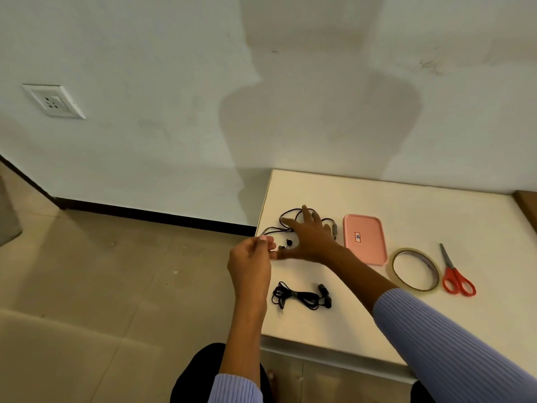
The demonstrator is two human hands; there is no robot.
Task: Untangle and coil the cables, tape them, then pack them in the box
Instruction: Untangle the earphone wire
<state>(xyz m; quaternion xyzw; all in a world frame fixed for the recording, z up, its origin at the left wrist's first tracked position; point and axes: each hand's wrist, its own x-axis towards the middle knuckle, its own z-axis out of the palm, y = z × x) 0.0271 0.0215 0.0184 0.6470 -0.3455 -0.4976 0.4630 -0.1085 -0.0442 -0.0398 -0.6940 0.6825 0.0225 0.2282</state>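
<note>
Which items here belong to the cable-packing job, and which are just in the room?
Part of the job:
loose cable under the right hand
coiled cable
tape roll
scissors
pink box
left hand, pinching one cable end

Just there:
wall socket
table

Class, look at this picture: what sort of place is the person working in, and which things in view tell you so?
Probably an ordinary indoor room, a home or small office. Clues: a plain white wall with a wall socket, a tiled floor with dark skirting, and a small white table pushed against the wall.
</note>
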